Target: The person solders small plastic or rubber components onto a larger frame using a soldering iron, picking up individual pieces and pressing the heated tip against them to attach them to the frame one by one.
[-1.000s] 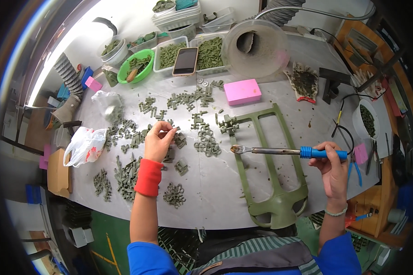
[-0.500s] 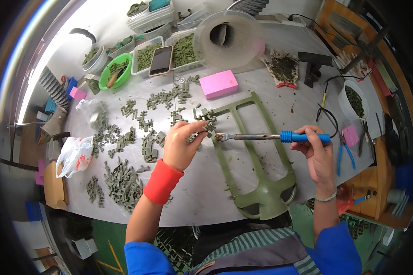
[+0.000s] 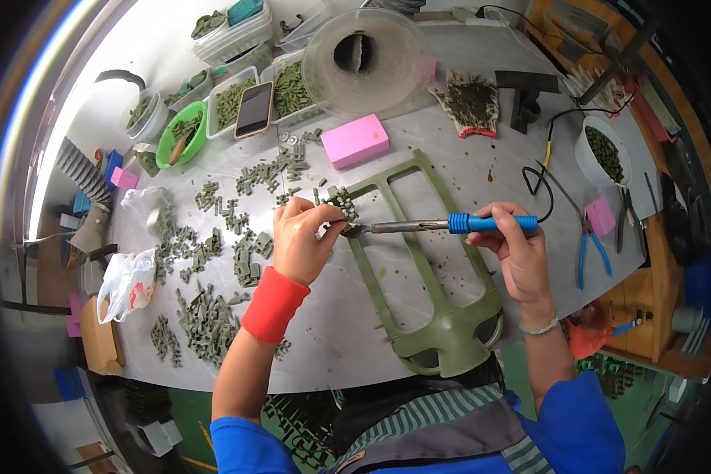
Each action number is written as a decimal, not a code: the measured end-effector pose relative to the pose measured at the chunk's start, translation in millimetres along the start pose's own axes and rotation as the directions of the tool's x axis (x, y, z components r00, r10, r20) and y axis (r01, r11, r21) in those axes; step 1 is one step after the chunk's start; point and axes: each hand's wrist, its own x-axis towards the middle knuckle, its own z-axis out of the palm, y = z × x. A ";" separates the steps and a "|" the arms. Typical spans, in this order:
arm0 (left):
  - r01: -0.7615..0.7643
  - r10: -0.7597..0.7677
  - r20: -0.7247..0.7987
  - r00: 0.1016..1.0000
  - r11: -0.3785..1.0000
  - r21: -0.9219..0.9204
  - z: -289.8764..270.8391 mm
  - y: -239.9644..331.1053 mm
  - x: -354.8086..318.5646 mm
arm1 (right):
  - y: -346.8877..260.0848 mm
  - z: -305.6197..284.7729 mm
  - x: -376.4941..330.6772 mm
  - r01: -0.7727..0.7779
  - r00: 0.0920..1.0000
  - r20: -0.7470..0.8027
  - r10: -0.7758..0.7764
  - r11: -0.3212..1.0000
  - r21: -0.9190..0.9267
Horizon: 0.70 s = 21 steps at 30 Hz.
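Observation:
My right hand [image 3: 517,257] grips the blue ribbed handle of a soldering iron [image 3: 411,226], held level with its tip pointing left. The darkened tip meets the fingertips of my left hand [image 3: 299,243], which wears a red wristband [image 3: 275,306]. Those fingers are pinched around a small grey-green piece, mostly hidden by them. Just beyond is a cluster of small grey-green pieces [image 3: 342,201] at the upper left corner of a green frame [image 3: 444,341]. The frame has long openings and lies flat on the table under the iron.
Heaps of small green parts [image 3: 207,324] cover the table's left side. Behind stand a pink block [image 3: 355,142], a phone [image 3: 254,109] on tubs of parts and a wide clear funnel [image 3: 403,71]. Blue-handled pliers [image 3: 583,257] and the iron's cord [image 3: 551,189] are at right.
The scene has shifted slightly left in view. The iron's tip has come closer to my left fingertips, and my right hand has moved left with it.

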 end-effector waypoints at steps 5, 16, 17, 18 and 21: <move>-0.012 0.012 0.007 1.000 1.000 0.003 2.7 -1.1 3.4 | 3.5 -1.0 3.3 0.004 1.000 0.005 -0.004 1.000 -0.002; -0.027 0.023 -0.038 0.999 0.992 -0.123 -8.8 -6.4 6.0 | -37.8 -1.5 -11.9 -0.029 0.997 -0.081 0.019 0.991 -0.128; -0.027 -0.001 -0.117 0.993 0.971 -0.238 -10.5 -14.3 8.3 | -36.6 -2.4 -12.0 -0.026 0.997 -0.070 0.017 0.992 -0.126; 0.104 -0.165 -0.153 0.974 0.934 -0.341 -15.5 -28.2 7.8 | -35.2 -2.9 -11.5 -0.038 0.997 -0.067 0.030 0.992 -0.117; 0.370 -0.480 -0.187 0.857 0.827 -0.423 -34.2 -95.5 -1.0 | -38.2 0.8 -15.0 -0.052 0.998 -0.043 0.048 0.994 -0.101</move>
